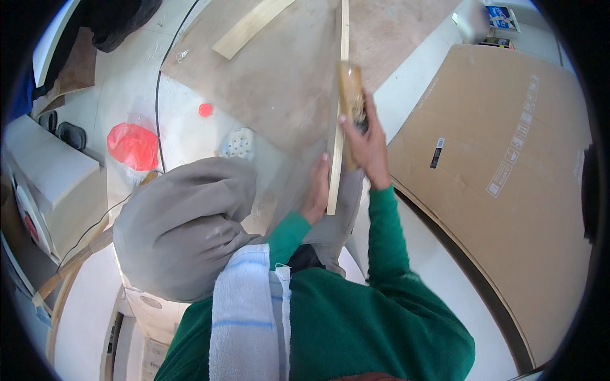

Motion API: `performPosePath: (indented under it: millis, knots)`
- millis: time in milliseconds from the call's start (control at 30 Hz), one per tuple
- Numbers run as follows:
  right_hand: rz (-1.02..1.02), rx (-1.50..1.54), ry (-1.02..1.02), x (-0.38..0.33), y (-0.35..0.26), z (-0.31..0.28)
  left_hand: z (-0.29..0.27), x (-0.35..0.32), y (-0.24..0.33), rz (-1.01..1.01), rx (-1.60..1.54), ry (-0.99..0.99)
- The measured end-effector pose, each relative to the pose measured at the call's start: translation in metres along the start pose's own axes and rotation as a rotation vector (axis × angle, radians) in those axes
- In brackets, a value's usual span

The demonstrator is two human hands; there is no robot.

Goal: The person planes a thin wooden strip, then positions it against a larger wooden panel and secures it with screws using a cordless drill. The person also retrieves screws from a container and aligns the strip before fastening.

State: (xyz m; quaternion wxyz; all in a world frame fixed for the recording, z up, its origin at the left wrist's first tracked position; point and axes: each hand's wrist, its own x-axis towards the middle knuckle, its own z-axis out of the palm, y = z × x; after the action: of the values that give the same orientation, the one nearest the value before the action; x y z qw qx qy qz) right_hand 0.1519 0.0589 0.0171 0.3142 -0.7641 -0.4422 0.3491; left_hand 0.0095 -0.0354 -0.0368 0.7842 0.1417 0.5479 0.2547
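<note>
A long thin wooden strip (344, 38) runs from the top of the view down to my hands, over a plywood sheet (279, 70) on the floor. My left hand (316, 190) grips the strip near its lower end. My right hand (365, 143) presses a wooden hand plane (350, 89) against the strip a little higher up. Both arms wear green sleeves. My bent knee in grey trousers (181, 228) sits left of the hands.
A second wooden batten (251, 26) lies on the plywood at upper left. A large flat cardboard sheet (508, 159) covers the floor on the right. A red plastic bag (133, 145), a black cable (157, 108), a white perforated object (239, 143) and dark sandals (63, 130) lie left.
</note>
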Motion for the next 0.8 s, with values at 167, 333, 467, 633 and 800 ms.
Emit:
performPosePath:
  millis: [167, 333, 467, 633, 800]
  knots:
    - [0.093, -0.115, -0.030, 0.002, -0.018, 0.005, 0.004, -0.010, 0.015, -0.101, -0.042, 0.009]
    - [0.001, -0.117, -0.019, 0.074, 0.002, 0.013, 0.005, -0.015, 0.025, -0.104, -0.081, -0.022]
    - [-0.078, -0.106, -0.017, 0.136, 0.020, 0.010, 0.004, -0.014, 0.017, -0.080, -0.016, -0.016]
    - [-0.026, -0.090, 0.031, 0.228, 0.042, 0.029, 0.000, -0.007, 0.010, -0.094, -0.058, -0.011]
    - [-0.006, -0.072, 0.153, 0.273, 0.056, 0.025, -0.002, -0.007, 0.005, -0.106, -0.048, -0.049]
